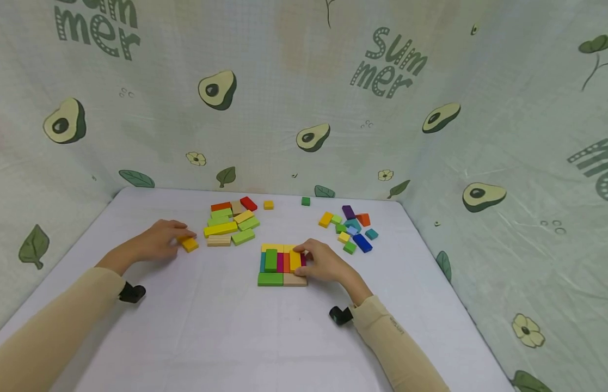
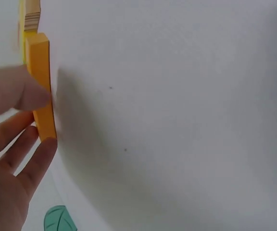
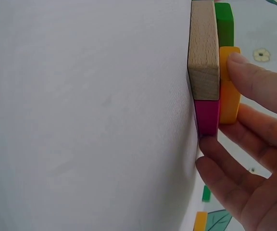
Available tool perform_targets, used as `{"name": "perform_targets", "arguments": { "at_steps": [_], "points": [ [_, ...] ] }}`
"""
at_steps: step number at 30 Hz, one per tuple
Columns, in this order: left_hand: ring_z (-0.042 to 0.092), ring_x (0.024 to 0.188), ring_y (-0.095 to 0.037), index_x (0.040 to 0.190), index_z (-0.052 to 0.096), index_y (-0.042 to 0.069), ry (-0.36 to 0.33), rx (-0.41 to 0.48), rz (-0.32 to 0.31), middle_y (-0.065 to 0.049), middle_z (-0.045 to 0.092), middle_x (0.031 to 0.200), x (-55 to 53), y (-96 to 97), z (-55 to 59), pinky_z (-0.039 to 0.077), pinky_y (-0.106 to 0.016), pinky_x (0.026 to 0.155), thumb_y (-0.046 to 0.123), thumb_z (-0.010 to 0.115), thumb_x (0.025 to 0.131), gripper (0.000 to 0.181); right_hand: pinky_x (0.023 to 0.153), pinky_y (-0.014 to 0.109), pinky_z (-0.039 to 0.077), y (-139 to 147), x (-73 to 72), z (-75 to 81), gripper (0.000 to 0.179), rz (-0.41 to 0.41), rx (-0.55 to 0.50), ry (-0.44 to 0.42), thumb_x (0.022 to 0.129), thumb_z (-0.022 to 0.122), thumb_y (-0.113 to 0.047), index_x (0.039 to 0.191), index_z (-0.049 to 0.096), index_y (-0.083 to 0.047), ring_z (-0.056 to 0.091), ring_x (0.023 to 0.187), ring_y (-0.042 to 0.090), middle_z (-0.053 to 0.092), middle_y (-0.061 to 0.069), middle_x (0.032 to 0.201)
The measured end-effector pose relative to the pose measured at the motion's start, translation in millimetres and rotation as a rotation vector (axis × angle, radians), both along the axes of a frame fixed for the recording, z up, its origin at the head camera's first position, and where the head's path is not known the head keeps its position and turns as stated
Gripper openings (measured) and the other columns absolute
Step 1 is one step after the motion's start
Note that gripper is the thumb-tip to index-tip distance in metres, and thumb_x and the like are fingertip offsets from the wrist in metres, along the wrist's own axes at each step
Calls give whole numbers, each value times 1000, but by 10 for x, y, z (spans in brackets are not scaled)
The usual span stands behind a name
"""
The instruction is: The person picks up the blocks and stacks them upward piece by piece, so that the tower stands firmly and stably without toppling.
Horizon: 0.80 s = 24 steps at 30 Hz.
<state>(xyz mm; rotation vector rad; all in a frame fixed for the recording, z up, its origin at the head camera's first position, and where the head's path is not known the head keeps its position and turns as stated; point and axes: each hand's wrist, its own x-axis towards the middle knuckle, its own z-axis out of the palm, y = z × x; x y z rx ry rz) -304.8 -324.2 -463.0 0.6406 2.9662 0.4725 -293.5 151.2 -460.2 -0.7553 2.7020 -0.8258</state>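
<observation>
The left hand [image 1: 161,240] pinches an orange block [image 1: 189,245], left of the loose blocks [image 1: 220,229]. On the block base [image 1: 270,280], beside a green block [image 1: 271,261], lies a yellow block [image 1: 295,262], pinched at its ends by the right hand [image 1: 327,262] — likely to keep it straight.

avocado-print cloth backdrop [image 1: 269,98], white tablecloth [image 1: 225,337]

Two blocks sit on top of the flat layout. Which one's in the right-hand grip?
The yellow-orange block, pinched by the right hand. The green block, to its left in the head view, has no fingers on it.
</observation>
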Motion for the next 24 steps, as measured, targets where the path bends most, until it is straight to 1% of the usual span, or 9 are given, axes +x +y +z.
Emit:
{"name": "perform_targets", "arguments": {
  "at_steps": [3, 5, 8, 11, 14, 16, 19, 22, 24],
  "points": [
    [52, 120, -47, 134, 73, 10, 55, 0, -14, -25, 63, 132, 6, -40, -13, 49, -65, 101, -6, 71, 90, 47, 104, 41, 56, 1, 0, 1, 55, 2, -4, 3, 94, 83, -31, 144, 65, -15, 60, 116, 23, 64, 3, 130],
    [54, 114, -43, 131, 75, 10, 89, -5, -16, -21, 66, 126, 10, -67, -31, 51, -61, 98, -6, 74, 90, 45, 104, 41, 56, 1, 1, 0, 55, 2, -6, 2, 94, 83, -31, 143, 65, -15, 60, 115, 23, 64, 3, 130],
    [56, 111, -40, 130, 76, 12, 112, -11, -4, -17, 68, 121, 17, -98, -57, 52, -59, 96, -5, 76, 90, 43, 105, 41, 55, 2, 2, -1, 55, 0, -4, -3, 95, 83, -32, 144, 64, -15, 60, 116, 23, 63, 3, 131],
    [58, 111, -38, 130, 76, 11, 102, -7, 15, -15, 69, 121, 12, -122, -77, 52, -60, 98, -1, 77, 92, 40, 105, 41, 55, 5, 5, 3, 55, -1, -7, -6, 95, 83, -32, 144, 64, -15, 60, 117, 24, 63, 3, 131],
    [60, 107, -34, 127, 76, 8, 79, 18, 28, -12, 70, 118, 10, -135, -75, 53, -61, 97, 5, 78, 94, 34, 105, 41, 55, 7, 6, 9, 55, 0, -6, -3, 95, 83, -32, 144, 64, -15, 60, 116, 24, 63, 3, 130],
    [60, 101, -29, 124, 76, 8, 69, 34, 31, -8, 71, 113, 12, -148, -67, 55, -57, 95, 8, 80, 94, 31, 104, 42, 55, 7, 7, 14, 55, 2, -8, -1, 95, 83, -32, 143, 64, -14, 60, 116, 25, 64, 3, 130],
    [59, 93, -22, 120, 76, 10, 57, 54, 33, -2, 70, 106, 24, -157, -52, 57, -48, 89, 15, 83, 93, 29, 105, 41, 55, 4, 9, 17, 55, 1, -9, -3, 95, 83, -31, 144, 64, -14, 60, 116, 25, 63, 3, 130],
    [58, 90, -19, 120, 76, 12, 61, 64, 30, 2, 69, 102, 46, -139, -36, 56, -41, 83, 20, 85, 92, 31, 105, 41, 55, -1, 14, 20, 55, 0, -11, -10, 95, 83, -31, 144, 64, -14, 60, 117, 25, 63, 4, 131],
    [58, 89, -18, 121, 76, 12, 70, 73, 34, 2, 69, 101, 67, -99, -19, 56, -39, 81, 22, 86, 91, 33, 105, 41, 55, -3, 17, 20, 55, -4, -10, -14, 95, 83, -31, 144, 64, -14, 60, 117, 25, 63, 3, 131]
  ]
}}
